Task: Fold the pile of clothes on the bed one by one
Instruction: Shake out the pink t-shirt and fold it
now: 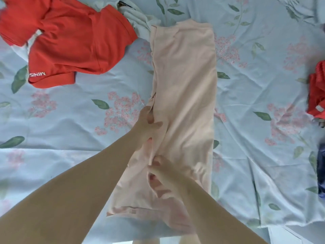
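Head cam looking down: left hand (149, 123) has its thumb on top of the peach garment (186, 88) with the fingers tucked at its left edge, so it's pinching the fold there. The right hand (161, 176) sits a bit closer to the near edge of the bed, fingers curled and gripping a bunched ridge of the same fabric. It's blurry, so I can't make out single fingers. The garment is folded into a long narrow strip in the middle of the bed, long axis running from near edge to far edge, soft thin knit, mostly smooth with a wrinkly left side. The bed sheet (263, 147) is pale blue, creased, with pink flowers and green leaves. Toward the far left corner a crumpled red shirt (70, 41) with white lettering lies over a white cloth (140, 22). At the right edge there's a red piece (316, 92) and a dark blue item (321, 169).
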Available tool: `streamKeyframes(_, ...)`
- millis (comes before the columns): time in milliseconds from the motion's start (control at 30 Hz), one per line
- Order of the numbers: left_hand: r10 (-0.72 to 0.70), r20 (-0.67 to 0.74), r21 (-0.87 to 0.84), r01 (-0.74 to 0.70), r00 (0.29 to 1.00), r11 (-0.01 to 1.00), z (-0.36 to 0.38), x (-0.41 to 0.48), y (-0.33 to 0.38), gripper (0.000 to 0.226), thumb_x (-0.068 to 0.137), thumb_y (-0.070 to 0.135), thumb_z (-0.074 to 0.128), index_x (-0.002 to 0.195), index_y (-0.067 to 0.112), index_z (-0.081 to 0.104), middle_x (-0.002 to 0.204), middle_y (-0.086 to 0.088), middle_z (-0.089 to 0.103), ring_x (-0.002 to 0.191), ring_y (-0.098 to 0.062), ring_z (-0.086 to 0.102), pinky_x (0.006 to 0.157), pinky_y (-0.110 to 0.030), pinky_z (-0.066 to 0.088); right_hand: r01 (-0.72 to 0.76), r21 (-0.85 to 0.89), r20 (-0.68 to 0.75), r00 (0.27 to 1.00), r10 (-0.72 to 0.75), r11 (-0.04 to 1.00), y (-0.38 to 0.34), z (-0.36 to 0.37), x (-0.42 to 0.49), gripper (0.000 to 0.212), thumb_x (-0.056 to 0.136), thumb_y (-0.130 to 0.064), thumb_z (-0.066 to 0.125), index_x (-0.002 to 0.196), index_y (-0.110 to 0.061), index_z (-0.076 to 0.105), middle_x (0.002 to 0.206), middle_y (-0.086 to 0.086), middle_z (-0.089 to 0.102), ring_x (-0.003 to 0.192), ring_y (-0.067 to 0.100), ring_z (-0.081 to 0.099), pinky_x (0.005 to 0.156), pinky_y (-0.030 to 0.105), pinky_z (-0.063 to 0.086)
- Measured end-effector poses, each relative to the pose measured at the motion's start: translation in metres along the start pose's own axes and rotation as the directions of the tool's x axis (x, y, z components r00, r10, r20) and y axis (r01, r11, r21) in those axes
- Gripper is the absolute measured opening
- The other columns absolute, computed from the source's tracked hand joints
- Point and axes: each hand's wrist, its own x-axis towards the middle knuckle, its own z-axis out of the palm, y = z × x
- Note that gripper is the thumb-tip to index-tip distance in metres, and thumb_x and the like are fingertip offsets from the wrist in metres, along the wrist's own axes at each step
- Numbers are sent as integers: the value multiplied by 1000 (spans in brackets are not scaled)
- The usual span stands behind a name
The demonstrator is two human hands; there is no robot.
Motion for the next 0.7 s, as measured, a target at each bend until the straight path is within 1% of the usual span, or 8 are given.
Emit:
streamKeyframes(100, -111, -43, 130, 116, 993, 985, -3, -18, -32, 67, 87, 17, 65, 141, 24, 26, 115, -1, 49, 97, -19, 53, 73, -28, 50, 137, 11, -45, 990, -136, 991, 18, 17, -2, 28, 93, -18, 52, 118, -5, 54, 103, 7, 56, 91, 18, 55, 84, 30, 44)
streamKeyframes(167, -96, -66, 209, 107, 993, 972, 0, -27, -55, 53, 84, 14, 68, 128, 17, 39, 108, 0, 49, 91, -16, 51, 70, -26, 48, 191, -244, -191, 952, -240, 951, 41, 11, -3, 29, 94, -20, 51, 123, -17, 54, 122, -1, 57, 111, 17, 54, 96, 25, 38)
streamKeyframes(233, -79, -67, 358, 98, 995, 929, 5, -33, -70, 42, 85, 12, 64, 124, 13, 47, 108, -4, 52, 95, -21, 52, 78, -30, 46, 111, -458, -366, 880, -302, 882, 65, -5, -11, 33, 91, -25, 51, 124, -26, 52, 130, -10, 51, 121, 15, 45, 100, 29, 30)
streamKeyframes(300, -25, -110, 483, 76, 994, 873, 11, -39, -80, 39, 89, 9, 52, 128, 11, 51, 114, -11, 56, 103, -29, 54, 83, -33, 44, 32, -531, -423, 856, -298, 847, 91, -23, -19, 34, 88, -31, 55, 121, -29, 51, 129, -12, 46, 121, 16, 42, 98, 33, 30)
streamKeyframes(400, 64, -339, 331, 55, 938, 942, 7, -52, -93, 30, 90, 7, 42, 114, 13, 58, 104, -12, 60, 83, -27, 58, 68, -30, 48, 56, -425, -309, 929, -203, 903, 125, -32, -31, 37, 83, -37, 61, 117, -29, 50, 118, -9, 51, 101, 14, 51, 85, 32, 41)
streamKeyframes(467, 0, -396, 157, 67, 918, 985, 3, -64, -103, 20, 88, 9, 49, 106, 14, 58, 100, -10, 63, 73, -22, 60, 71, -36, 56, 100, -333, -222, 958, -180, 938, 143, -27, -38, 43, 80, -38, 65, 119, -31, 49, 112, -10, 53, 87, 9, 53, 70, 24, 42)
streamKeyframes(600, -224, -137, 219, 250, 965, 943, 17, -96, -125, 28, 89, 17, 61, 116, 18, 54, 102, -6, 67, 87, -21, 67, 78, -34, 57, 178, -265, -201, 951, -235, 948, 168, 0, -49, 32, 82, -34, 65, 110, -30, 50, 92, -9, 61, 80, 12, 60, 65, 27, 48)
streamKeyframes(700, -227, -88, -15, 227, 970, 974, 17, -108, -132, 23, 94, 7, 46, 113, 10, 58, 100, -8, 68, 84, -22, 67, 71, -32, 58, 278, -229, -253, 909, -332, 933, 174, 16, -56, 7, 86, -20, 59, 92, -24, 57, 77, -6, 63, 74, 12, 60, 68, 30, 50)
